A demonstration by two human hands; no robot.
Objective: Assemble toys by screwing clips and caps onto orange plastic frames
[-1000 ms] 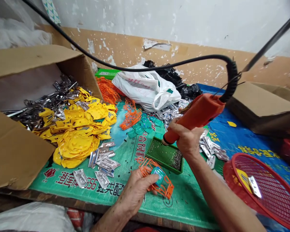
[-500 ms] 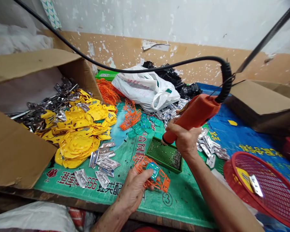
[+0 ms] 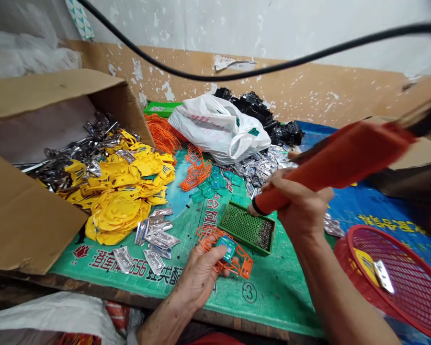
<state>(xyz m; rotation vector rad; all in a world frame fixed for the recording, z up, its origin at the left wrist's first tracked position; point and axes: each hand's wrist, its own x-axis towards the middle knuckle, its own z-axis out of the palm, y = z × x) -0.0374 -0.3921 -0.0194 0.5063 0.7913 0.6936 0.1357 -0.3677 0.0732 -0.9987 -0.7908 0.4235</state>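
Observation:
In my left hand (image 3: 198, 273) is an orange plastic frame (image 3: 242, 268), with a teal plastic piece (image 3: 225, 249) pressed onto it by the thumb. My right hand (image 3: 301, 203) grips an orange-red electric screwdriver (image 3: 330, 165), tilted with its nose down to the left. That nose hangs at the far right edge of a green perforated tray (image 3: 239, 224); its very tip is hard to make out. Small screws (image 3: 266, 235) lie heaped at the tray's right end. Beyond the tray lie loose teal pieces (image 3: 215, 184) and more orange frames (image 3: 194, 167).
Yellow plastic parts (image 3: 118, 211) spill from a cardboard box (image 3: 25, 211) on the left. Silver metal plates (image 3: 158, 239) lie nearby. A white plastic bag (image 3: 215, 127) and black parts (image 3: 251, 108) sit at the back. A red basket (image 3: 398, 287) stands at right; a black cable (image 3: 208, 76) crosses above.
My right hand has moved right and a little nearer with the screwdriver, which now leans flatter. The cable has swung with it. My left hand keeps its hold on the orange frame and teal piece.

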